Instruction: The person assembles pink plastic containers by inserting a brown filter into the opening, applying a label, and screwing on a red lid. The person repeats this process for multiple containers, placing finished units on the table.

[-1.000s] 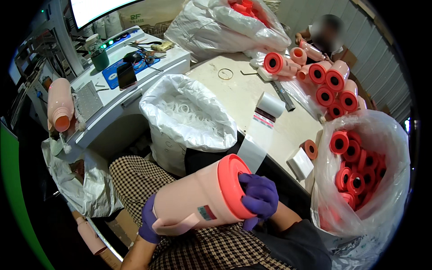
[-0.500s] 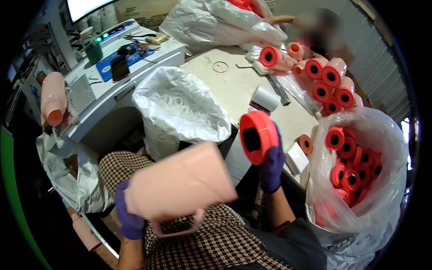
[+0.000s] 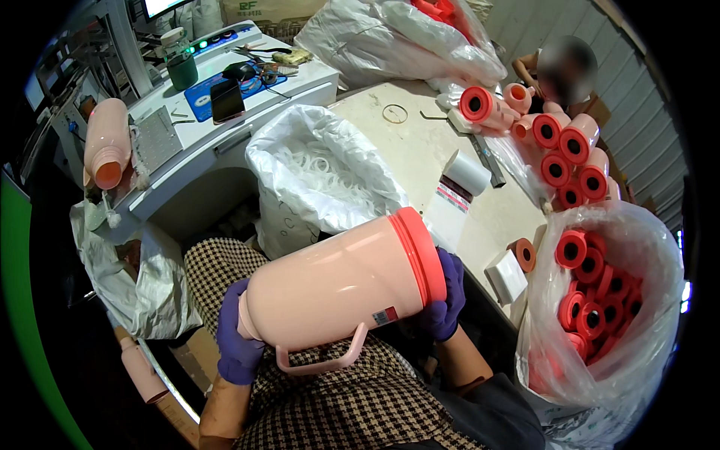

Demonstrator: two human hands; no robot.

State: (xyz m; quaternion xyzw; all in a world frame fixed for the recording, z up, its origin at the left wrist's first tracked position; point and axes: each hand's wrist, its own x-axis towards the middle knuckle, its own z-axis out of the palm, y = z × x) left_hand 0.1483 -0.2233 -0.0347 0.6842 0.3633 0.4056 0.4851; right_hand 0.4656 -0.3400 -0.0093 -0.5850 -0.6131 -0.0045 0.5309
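Note:
A large pale pink jug body [image 3: 334, 289] with a side handle lies sideways over my lap. My left hand [image 3: 238, 334], in a purple glove, is wrapped round its narrow neck end. At its wide end sits a coral-red ring-shaped base cap [image 3: 424, 255], against the rim. My right hand [image 3: 448, 296], also gloved, presses on the outer face of this cap, its fingers partly hidden behind it. A small label sticks to the body near the handle.
An open bag [image 3: 330, 180] of clear rings stands ahead. To the right, a plastic bag [image 3: 645, 300] holds red caps. Several capped pink jugs [image 3: 574, 142] lie stacked on the table [image 3: 375, 120]. A roll of film [image 3: 466, 174] and a white box [image 3: 506, 276] are nearer. Another person [image 3: 566, 71] sits beyond.
The red cap, held apart from the jug before, now sits on its wide end. My right hand has moved down and left with it. The jug has turned slightly, its label now showing.

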